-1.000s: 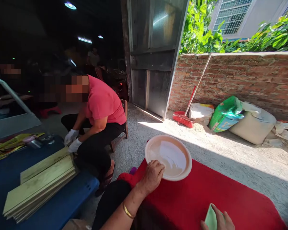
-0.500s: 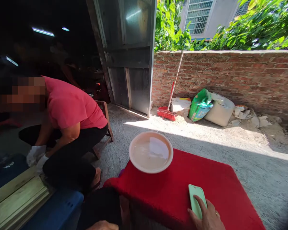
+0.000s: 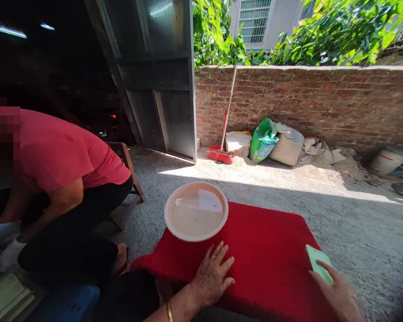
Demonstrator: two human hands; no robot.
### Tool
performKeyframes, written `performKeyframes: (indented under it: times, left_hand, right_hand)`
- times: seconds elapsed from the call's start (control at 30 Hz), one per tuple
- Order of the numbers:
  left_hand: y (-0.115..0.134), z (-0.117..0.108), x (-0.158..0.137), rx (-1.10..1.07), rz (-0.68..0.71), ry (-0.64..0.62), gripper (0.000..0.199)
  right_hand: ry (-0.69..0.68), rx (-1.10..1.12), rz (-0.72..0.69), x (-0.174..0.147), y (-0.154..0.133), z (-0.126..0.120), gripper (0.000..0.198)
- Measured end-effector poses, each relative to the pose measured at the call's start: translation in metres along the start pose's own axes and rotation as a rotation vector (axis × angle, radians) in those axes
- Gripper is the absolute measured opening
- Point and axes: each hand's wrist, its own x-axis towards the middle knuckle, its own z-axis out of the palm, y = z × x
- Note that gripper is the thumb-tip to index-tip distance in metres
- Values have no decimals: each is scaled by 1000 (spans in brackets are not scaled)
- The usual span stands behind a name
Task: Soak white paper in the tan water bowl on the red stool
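Note:
My left hand (image 3: 213,276), a gold bangle at its wrist, reaches over the red cloth (image 3: 265,250) with its fingers spread and nothing in them. Just beyond its fingertips is a round pale pink basin (image 3: 167,219) of water, with a few dark specks in it. At the right side of the cloth my right hand (image 3: 340,288) grips a mint-green mobile phone (image 3: 314,255) between thumb and fingers. Motion blurs part of this hand. Whether the phone still touches the cloth I cannot tell.
A person in a pink shirt (image 3: 63,152) and white gloves bends forward at left, by a wooden chair (image 3: 130,172). A metal door (image 3: 174,116) stands open ahead. Along the brick wall (image 3: 305,94) are a broom (image 3: 226,120), a green sack (image 3: 263,141) and a white sack (image 3: 287,145).
The view has swung right. My left hand has come from my lap out over the cloth. My right hand has shifted the phone rightward, towards the cloth's edge.

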Motion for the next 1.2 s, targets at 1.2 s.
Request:
performKeyframes:
  times: [1.2]
  left_hand:
    - [-7,7,-23,105,240,-98,77]
  right_hand:
    - [-435,329,-430,-71,-203,99,50]
